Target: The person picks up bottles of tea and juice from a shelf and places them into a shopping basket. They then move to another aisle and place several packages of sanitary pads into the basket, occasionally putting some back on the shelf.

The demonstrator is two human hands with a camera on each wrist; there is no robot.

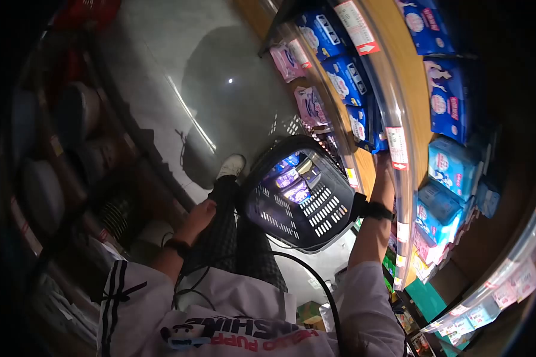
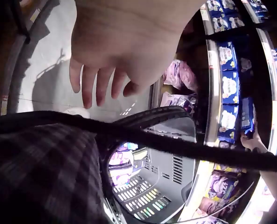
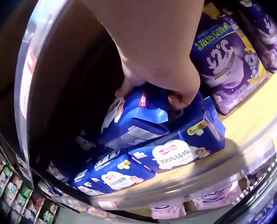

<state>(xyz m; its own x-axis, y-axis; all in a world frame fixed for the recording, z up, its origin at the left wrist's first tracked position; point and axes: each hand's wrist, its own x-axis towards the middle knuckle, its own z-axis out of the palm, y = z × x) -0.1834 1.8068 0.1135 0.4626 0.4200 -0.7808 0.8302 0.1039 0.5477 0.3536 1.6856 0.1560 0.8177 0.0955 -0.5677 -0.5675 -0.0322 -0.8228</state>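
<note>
My right hand (image 3: 161, 70) pinches a blue package (image 3: 136, 109) between thumb and fingers in the right wrist view. That package leans above a front row of blue packages (image 3: 171, 156) on a wooden shelf. In the head view the right hand (image 1: 382, 163) reaches in beside blue packages (image 1: 358, 125), partly hidden by the shelf above. My left hand (image 2: 119, 51) hangs with relaxed, spread fingers above a dark basket (image 2: 178, 140), holding nothing. Seen from the head, the left hand (image 1: 201, 215) is left of the basket (image 1: 262, 205), which contains several purple and blue packages (image 1: 295, 184).
Purple packages (image 3: 229, 67) stand beside the blue ones on the shelf. Pink packages (image 1: 311, 107) line a lower level. A clear price strip (image 1: 399, 143) edges the upper shelf. Grey floor (image 1: 161, 53) lies ahead, with another shelf (image 1: 101, 77) on the left.
</note>
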